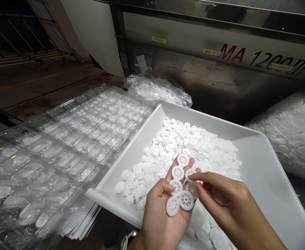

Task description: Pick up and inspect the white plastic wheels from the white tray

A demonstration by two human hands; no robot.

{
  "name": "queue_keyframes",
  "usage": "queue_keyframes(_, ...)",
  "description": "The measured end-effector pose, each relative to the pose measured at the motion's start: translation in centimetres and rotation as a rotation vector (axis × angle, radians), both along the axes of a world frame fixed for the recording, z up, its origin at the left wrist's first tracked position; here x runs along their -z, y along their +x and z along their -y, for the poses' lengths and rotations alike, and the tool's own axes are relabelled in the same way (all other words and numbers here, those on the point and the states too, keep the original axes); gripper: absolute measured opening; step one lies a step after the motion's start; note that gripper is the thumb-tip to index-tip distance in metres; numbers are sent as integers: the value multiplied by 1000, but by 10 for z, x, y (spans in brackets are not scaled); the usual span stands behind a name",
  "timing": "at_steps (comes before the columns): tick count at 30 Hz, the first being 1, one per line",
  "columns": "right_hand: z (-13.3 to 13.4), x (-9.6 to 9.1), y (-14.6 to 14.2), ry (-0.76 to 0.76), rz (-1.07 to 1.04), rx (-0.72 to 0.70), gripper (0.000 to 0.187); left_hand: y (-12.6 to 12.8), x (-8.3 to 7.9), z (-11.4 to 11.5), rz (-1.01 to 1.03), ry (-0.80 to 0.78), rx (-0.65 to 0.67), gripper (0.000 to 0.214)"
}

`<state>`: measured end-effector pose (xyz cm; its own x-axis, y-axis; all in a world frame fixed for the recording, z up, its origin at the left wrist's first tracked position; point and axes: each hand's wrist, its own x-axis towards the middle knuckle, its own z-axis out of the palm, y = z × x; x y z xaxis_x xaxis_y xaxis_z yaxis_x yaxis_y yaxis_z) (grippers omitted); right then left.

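Cradled a handful of small white spoked wheels (178, 172) on the upturned left grip (165, 211), fingers stretched out and loose, thumb bent in against one of them; released rather than clenched, with the wheels simply lying along palm and fingers. Reached across with the right grip (226, 205), forefinger and thumb tips drawn together at a wheel near the left fingertips; could not tell whether truly nipped or only touched. Held both just above the near part of a white tray (259, 166), over its heap (194, 142) of the same wheels. Had a stack of clear pocketed sheets (63, 139) just beside the tray on the left, touching its edge. Saw a clear bag (157, 88) of white parts behind the tray, a second bag (293, 132) off to the right, and a grey machine (220, 69) lettered "MA 1200" at the back.
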<state>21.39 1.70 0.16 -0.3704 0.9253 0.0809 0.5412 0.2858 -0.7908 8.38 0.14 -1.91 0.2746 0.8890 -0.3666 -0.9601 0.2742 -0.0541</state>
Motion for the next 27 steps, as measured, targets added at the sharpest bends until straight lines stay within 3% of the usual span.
queue_keyframes(8, -8, -1, 8, 105, 94, 28, 9, 0, 2, 3, 6, -76, 0, 66)
queue_keyframes(20, -15, 2, 12, -40, 281, -35, 22, -2, 4, 4, -22, -37, 16, 65)
queue_keyframes(27, -14, 3, 11, 5, 282, -34, 21, -2, 6, 4, -25, -38, 27, 69)
